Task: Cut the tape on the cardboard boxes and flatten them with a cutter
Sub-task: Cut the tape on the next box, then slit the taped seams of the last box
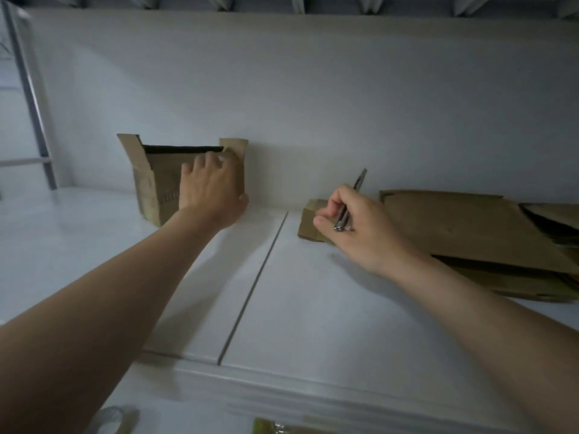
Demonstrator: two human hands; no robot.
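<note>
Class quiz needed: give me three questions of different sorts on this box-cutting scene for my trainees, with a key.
1. True or false: the left hand touches the open upright box.
2. Which hand holds the cutter? A: left. B: right.
3. Fill in: the flattened cardboard lies on the ___ side of the right hand.
Key: 1 true; 2 B; 3 right.

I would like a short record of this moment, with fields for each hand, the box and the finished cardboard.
left hand: on the front of the open box, grip unclear
right hand: holds the cutter, tip pointing toward the wall
open box: upright against the wall, side flaps up
flattened cardboard: piled at the right on the table
tape roll: near edge, left
</note>
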